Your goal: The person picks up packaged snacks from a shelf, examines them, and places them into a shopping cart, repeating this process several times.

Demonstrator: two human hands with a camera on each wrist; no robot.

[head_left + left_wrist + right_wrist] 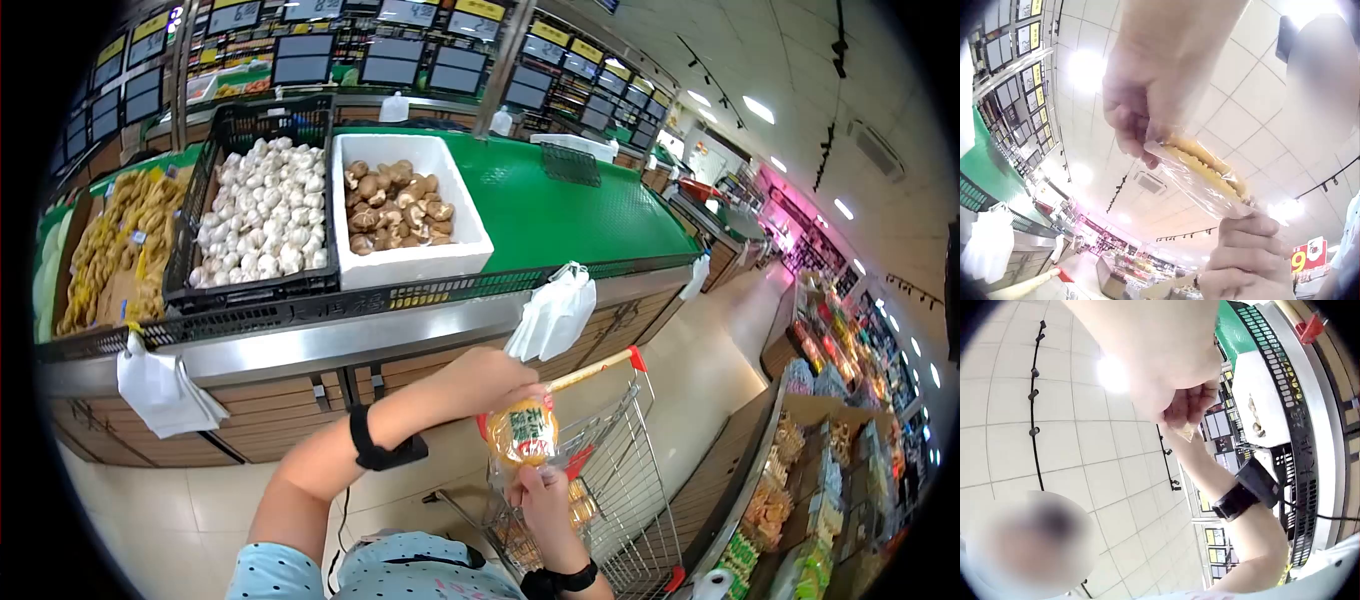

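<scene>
A round, golden baked snack in a clear wrapper [525, 432] with green and red print is held up between both hands, over the cart. My left hand [492, 376] pinches the upper end of the wrapper; in the left wrist view its fingers curl at the plastic edge. The lower end is gripped by my right hand [545, 500], fingers folded. Seen edge-on in the left wrist view, the snack [1207, 165] shows a ridged yellow side. Only a small wrapper corner [1186, 432] appears by the right fingers in the right wrist view.
A shopping cart [625, 470] with packaged goods stands just below. Beyond it, a produce counter holds a black crate [322, 205] of garlic and a white foam box [440, 268] of mushrooms. White plastic bags [555, 310] hang at its edge. Snack shelves [790, 480] line the right.
</scene>
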